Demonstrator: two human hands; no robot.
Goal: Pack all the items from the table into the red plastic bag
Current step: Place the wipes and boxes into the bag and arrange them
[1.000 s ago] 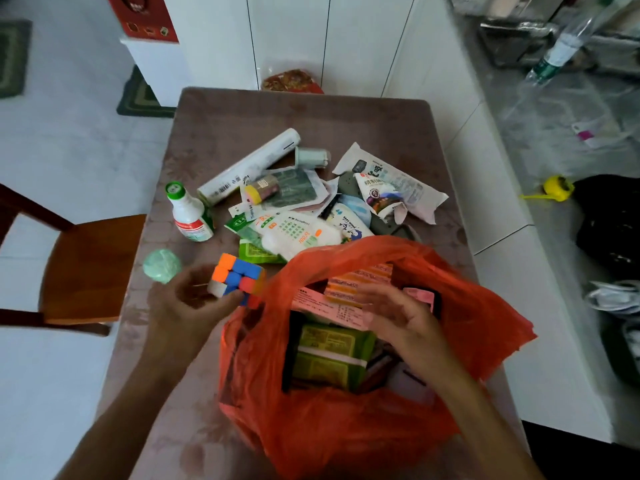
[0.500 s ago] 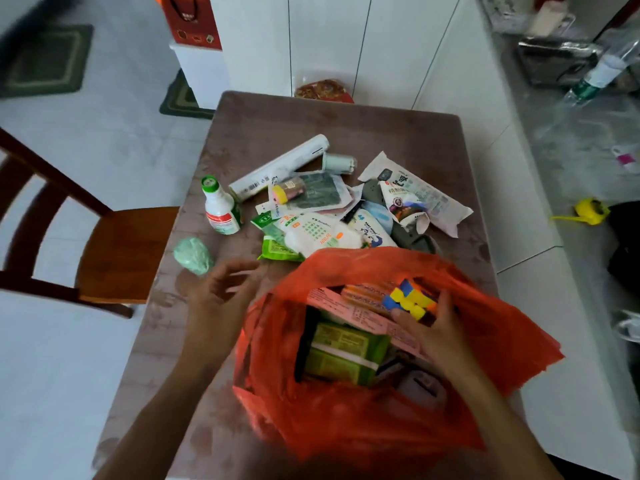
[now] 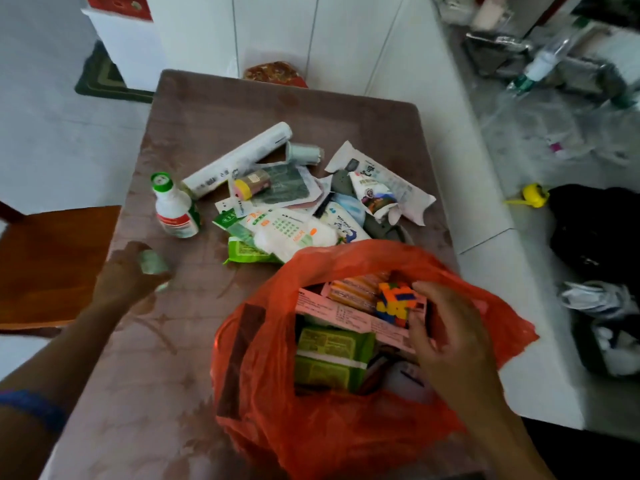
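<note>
Dim, soft light is falling evenly, casting faint shadows; the left hand [image 3: 130, 275] is smearing with motion blur, edges are bowing.

Wooden chair [image 3: 52, 265], perhaps tiled floor [image 3: 52, 140]

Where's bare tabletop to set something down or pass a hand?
Free: the far strip of the table beyond the white roll, and the near-left stretch beside the red bag. Crowded: the middle, from the white bottle across the packet pile to the torn wrapper. The left hand reaches over the green ball.
</note>
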